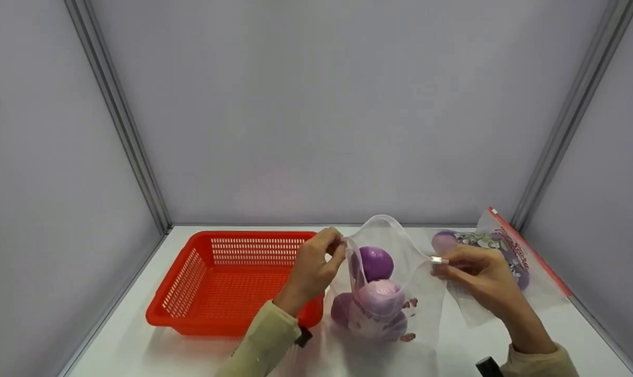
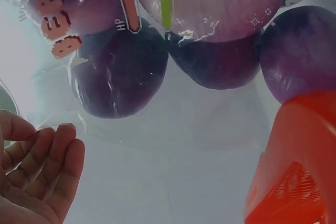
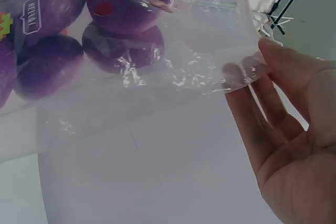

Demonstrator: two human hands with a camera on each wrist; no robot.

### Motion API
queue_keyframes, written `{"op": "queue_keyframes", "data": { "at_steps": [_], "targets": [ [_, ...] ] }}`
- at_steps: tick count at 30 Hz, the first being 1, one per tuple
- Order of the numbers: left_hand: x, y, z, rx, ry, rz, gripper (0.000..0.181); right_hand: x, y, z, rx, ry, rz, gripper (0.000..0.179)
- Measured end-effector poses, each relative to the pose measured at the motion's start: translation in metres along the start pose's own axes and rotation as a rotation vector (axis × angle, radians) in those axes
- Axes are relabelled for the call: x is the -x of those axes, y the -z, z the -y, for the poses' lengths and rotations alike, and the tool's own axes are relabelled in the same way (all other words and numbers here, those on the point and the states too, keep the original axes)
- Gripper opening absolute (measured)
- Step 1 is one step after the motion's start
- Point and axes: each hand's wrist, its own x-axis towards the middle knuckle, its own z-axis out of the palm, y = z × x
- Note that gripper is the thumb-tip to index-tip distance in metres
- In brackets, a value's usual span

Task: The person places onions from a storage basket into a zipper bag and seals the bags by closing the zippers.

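Note:
A clear printed zip bag (image 1: 426, 314) stands on the table with its mouth spread wide. Several smooth purple balls (image 1: 376, 263) are piled inside it; their exact kind I cannot tell. My left hand (image 1: 312, 269) pinches the left side of the bag's rim between thumb and fingers. On the other side, my right hand (image 1: 478, 275) pinches the rim's right corner, by the white slider (image 1: 437, 260). The right wrist view shows the thumb and fingers of that right hand (image 3: 294, 129) on the clear film. Orange lettering (image 2: 58, 22) shows on the bag in the left wrist view.
A red plastic basket (image 1: 177, 309) with slotted walls stands at the left, close beside the bag. Behind my right hand lies a second zip bag (image 1: 539, 272) with a red zip edge and purple balls inside. Grey panels (image 1: 316, 131) enclose the white table (image 1: 122, 345).

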Motion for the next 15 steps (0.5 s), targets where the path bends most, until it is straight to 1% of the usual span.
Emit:
{"op": "queue_keyframes", "data": {
  "at_steps": [2, 3, 5, 7, 10, 12, 15],
  "targets": [
    [-0.001, 0.004, 0.004, 0.02, 0.027, -0.017, 0.009, 0.0, 0.004, -0.003, -0.01, -0.046, -0.091, 0.015],
    [-0.002, 0.007, 0.006, 0.031, 0.044, -0.031, 0.009, 0.0, 0.007, -0.005, 0.004, -0.069, -0.132, 0.011],
    [-0.004, 0.013, 0.011, 0.054, 0.084, -0.065, 0.01, 0.0, 0.013, -0.008, 0.056, -0.156, -0.224, 0.005],
    [-0.006, 0.017, 0.015, 0.076, 0.125, -0.091, 0.01, 0.001, 0.018, -0.011, 0.108, -0.232, -0.288, 0.01],
    [-0.007, 0.019, 0.019, 0.1, 0.164, -0.086, 0.01, 0.001, 0.021, -0.016, 0.137, -0.293, -0.343, 0.018],
    [-0.007, 0.018, 0.02, 0.108, 0.17, -0.052, 0.01, 0.0, 0.02, -0.019, 0.144, -0.299, -0.343, 0.018],
    [-0.005, 0.014, 0.02, 0.097, 0.156, -0.001, 0.009, -0.002, 0.017, -0.022, 0.134, -0.284, -0.322, 0.014]
  ]
}}
